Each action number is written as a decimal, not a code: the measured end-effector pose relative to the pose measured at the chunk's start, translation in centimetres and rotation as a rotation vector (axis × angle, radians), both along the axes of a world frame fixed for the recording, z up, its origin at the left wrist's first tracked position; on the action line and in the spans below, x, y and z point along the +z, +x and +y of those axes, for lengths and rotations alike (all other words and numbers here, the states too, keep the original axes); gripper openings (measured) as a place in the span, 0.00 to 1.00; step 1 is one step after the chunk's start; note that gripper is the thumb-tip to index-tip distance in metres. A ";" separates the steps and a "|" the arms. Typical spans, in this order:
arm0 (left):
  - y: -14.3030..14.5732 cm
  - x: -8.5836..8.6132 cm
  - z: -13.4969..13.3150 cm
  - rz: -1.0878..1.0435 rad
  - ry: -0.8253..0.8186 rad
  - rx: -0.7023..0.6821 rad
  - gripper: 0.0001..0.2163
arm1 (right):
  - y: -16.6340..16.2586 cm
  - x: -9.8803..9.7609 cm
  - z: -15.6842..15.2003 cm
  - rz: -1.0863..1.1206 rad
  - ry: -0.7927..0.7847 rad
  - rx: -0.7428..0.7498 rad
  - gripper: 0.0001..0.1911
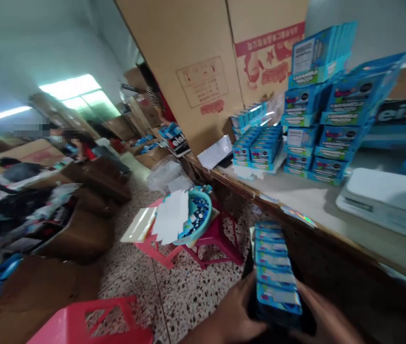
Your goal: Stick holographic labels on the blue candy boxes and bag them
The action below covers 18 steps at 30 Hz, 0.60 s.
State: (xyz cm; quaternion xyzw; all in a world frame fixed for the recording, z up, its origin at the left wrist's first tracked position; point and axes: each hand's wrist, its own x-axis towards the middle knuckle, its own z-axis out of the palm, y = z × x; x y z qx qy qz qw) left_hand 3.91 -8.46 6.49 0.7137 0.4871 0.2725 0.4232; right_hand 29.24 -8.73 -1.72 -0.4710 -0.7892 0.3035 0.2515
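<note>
The row of packets [274, 267] hangs in the air just off the front edge of the worktop [317, 203], lower than its surface and over the speckled floor. It is pinched between two hands. The left hand [237, 310] is clamped against the near left side of the row, and the right hand [326, 317] presses in from the near right side and partly beneath it.

A loose row like this probably holds best with even pressure from both sides. Fingers spread under the near end would keep the middle from buckling, and the far end, which sticks out unsupported, should stay level. Squeezing too hard could crease the thin card faces.

Counted from largest to smallest:
- **Cardboard boxes:** two tall cardboard boxes [188, 71] stand along the back edge of the worktop.
- **Stools:** there are two, a pink stool [220, 239] near the worktop's front edge and a red stool [91, 322] at the lower left.
- **Blue boxes:** the stacks of blue boxes [328, 110] form about three columns towards the back edge. They are too blurred for an exact count, though there are well over ten.
- **Scale:** one white scale [385, 198] sits near the front edge on the right.
- **Basin:** one blue basin [203, 215] rests on the pink stool beside a sheaf of white cards [170, 217].
- **Packets:** about six faces show in the held row.
</note>
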 end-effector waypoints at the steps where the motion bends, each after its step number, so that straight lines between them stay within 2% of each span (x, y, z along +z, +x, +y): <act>1: -0.3 -0.5 -0.4 0.029 0.007 -0.016 0.37 | -0.2 0.9 -0.3 -0.031 -0.017 -0.015 0.46; 3: -1.0 -1.5 -1.0 0.132 0.046 0.019 0.31 | -0.7 2.3 -0.6 -0.073 -0.035 -0.052 0.43; 6: -1.6 -2.7 -0.8 0.227 0.033 0.081 0.26 | -1.1 3.4 -0.7 -0.071 -0.040 -0.055 0.40; 8: -1.3 -3.1 -0.3 0.196 -0.050 0.160 0.31 | -1.2 3.7 -0.6 -0.059 -0.038 -0.049 0.34; 10: -0.5 -3.5 0.1 0.025 -0.114 0.262 0.40 | -1.3 3.9 -0.5 -0.024 -0.059 -0.059 0.28; 11: -0.1 -3.7 0.3 -0.069 -0.122 0.284 0.44 | -1.5 4.1 -0.4 0.005 -0.080 -0.079 0.29; 13: 0.7 -4.1 0.5 -0.135 -0.091 0.241 0.48 | -1.7 4.3 -0.1 0.065 -0.130 -0.152 0.42; 16: 1.2 -4.1 1.0 0.038 -0.028 0.124 0.40 | -2.1 4.4 0.6 0.173 -0.161 -0.175 0.61; 18: 1.1 -3.5 1.3 0.128 -0.013 0.105 0.32 | -2.2 4.3 1.0 0.243 -0.159 -0.134 0.61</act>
